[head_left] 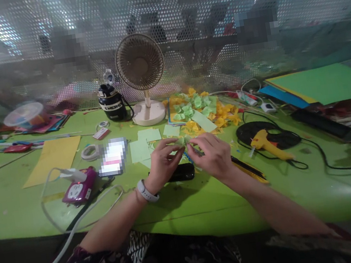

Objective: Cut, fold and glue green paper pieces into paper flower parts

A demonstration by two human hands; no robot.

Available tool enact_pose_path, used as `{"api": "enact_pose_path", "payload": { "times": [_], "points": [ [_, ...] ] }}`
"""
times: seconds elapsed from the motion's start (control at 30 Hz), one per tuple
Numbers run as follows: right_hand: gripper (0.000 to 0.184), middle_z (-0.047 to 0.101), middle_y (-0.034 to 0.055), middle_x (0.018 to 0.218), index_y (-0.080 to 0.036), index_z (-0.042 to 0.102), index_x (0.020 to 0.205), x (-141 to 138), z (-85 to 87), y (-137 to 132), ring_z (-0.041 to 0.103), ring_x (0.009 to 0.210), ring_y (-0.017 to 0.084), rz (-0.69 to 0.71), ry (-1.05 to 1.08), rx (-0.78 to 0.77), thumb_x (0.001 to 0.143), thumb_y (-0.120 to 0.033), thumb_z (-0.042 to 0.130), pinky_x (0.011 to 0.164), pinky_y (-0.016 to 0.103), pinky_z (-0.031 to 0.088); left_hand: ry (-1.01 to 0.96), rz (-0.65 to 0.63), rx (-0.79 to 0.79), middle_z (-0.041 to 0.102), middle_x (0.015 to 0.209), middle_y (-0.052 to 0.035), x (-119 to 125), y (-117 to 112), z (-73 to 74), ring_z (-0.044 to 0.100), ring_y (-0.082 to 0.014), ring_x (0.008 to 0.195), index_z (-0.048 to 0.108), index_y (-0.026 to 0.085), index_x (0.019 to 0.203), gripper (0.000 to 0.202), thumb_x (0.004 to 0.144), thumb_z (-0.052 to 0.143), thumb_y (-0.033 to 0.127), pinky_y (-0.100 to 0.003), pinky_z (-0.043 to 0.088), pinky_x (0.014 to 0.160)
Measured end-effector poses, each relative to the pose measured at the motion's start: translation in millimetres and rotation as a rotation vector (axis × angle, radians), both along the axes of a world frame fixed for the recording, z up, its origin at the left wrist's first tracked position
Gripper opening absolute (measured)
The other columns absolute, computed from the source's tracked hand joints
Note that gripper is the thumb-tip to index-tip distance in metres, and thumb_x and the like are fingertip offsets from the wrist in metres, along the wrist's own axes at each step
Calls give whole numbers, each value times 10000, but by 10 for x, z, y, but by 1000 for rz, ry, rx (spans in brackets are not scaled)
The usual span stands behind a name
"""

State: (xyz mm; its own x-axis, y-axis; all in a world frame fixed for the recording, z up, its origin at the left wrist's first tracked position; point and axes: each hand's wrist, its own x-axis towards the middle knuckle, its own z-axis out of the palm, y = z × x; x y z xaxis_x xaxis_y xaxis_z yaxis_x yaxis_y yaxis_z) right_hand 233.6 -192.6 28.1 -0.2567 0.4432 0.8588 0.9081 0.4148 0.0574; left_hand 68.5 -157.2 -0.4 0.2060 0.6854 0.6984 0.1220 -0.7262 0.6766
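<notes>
My left hand [165, 160] and my right hand [211, 152] meet in the middle, fingertips pinched on a small piece of light green paper [182, 141] held above the table. Its exact shape is partly covered by my fingers. Beneath my hands lies a black, glossy elongated object [183, 172]. A yellow and black cutter knife [250, 169] rests by my right wrist. Light green paper sheets [140, 150] are spread beyond my left hand. Past my right hand, folded green paper pieces [191, 107] and orange-yellow paper flowers [225, 114] form a pile.
A white fan [140, 66] and a black bottle [112, 103] stand at the back. Leftward are a phone [113, 157], a tape roll [90, 152], a purple power socket [79, 187] with cables and yellow paper [52, 158]. Rightward lie a yellow glue gun [270, 144] and coloured sheets [323, 83].
</notes>
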Motion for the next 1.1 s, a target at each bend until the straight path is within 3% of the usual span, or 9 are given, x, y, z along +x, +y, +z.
{"api": "enact_pose_path", "payload": {
  "times": [0.5, 1.1],
  "points": [
    [51, 699, 38, 744, -177, 655, 848, -5, 22, -2, 641, 683, 162, 59, 14, 21, 878, -174, 615, 619, 269, 478, -42, -25, -43, 669, 1014, -107, -5, 14, -7, 702, -137, 793, 736, 136, 842, 127, 842, 700, 258, -191, 627, 567],
    [85, 721, 25, 750, -198, 693, 837, 29, 62, 8, 641, 591, 125, 171, 205, -122, 883, -204, 623, 542, 238, 485, -54, -124, -126, 652, 1015, -98, -54, 57, 20, 683, -132, 810, 736, 143, 842, 168, 833, 711, 309, -193, 628, 591]
  ]
}}
